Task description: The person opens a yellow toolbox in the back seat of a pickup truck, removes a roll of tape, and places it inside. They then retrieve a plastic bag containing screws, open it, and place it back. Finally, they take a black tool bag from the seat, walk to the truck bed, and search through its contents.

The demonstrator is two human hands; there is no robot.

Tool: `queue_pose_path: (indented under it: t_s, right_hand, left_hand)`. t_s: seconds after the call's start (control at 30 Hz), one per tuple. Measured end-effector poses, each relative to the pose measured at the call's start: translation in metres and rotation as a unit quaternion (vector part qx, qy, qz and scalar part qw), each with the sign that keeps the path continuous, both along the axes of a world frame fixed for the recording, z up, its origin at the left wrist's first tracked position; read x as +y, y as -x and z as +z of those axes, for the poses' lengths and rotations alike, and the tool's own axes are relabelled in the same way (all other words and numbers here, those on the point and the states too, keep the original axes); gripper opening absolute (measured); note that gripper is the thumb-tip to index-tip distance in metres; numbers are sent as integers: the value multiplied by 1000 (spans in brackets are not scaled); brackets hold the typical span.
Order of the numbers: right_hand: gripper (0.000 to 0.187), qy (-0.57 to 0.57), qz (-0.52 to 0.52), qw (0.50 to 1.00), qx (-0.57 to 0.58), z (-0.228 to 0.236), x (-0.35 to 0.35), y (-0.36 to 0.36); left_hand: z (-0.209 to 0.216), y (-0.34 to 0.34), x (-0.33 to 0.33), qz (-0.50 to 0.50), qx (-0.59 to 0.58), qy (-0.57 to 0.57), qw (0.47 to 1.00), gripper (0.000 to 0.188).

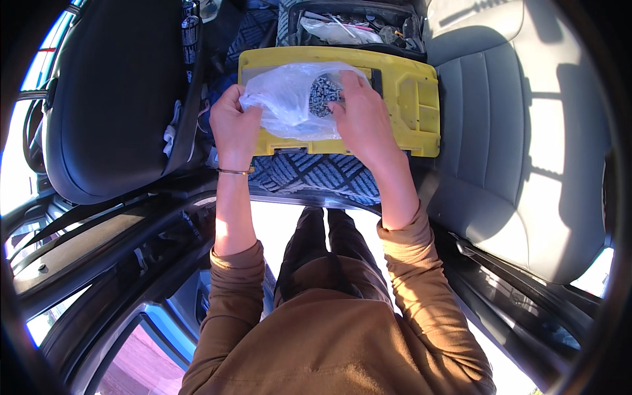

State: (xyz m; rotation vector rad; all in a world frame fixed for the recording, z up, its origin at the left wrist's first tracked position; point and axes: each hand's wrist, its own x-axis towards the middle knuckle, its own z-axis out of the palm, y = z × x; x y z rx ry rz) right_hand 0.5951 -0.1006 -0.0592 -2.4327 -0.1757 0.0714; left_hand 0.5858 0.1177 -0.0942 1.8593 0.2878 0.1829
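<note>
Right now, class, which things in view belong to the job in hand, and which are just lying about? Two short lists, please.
In use:
left hand, gripping the clear plastic bag
right hand, at the bag's opening
small metal pieces, in the bag
yellow lid, beneath the bag

Lying about:
open black case, beyond the lid
white plastic packet, inside the case

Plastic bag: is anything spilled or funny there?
Nothing stands out: the small metal pieces sit inside the plastic bag, between the left hand and the right hand, and I see no clear spill on the yellow lid.
</note>
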Motion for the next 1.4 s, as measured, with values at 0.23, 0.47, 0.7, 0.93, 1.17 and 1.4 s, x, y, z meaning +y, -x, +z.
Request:
queue_pose_path:
  t_s: [0.23,0.47,0.7,0.93,1.17,1.4]
  right_hand:
    - [49,-26,8,999,-23,-10,6,-7]
    - [50,-11,1,999,-35,-17,12,1]
    - [30,-30,4,994,-103,-35,16,-8]
    - [15,30,3,995,-93,-46,22,-29]
    - [11,-18,-44,998,-28,-49,20,-29]
    - [18,-444,-100,867,205,-33,-3,-23]
  left_hand:
    - [3,5,-4,-2,-15,65,998,17]
    - [3,4,5,53,34,119,991,47]
    - [0,11,-7,44,43,143,988,56]
    - [21,32,-11,59,63,98,991,46]
    - [39,64,-34,-59,72,343,935,30]
    - [40,60,-45,-85,122,455,878,31]
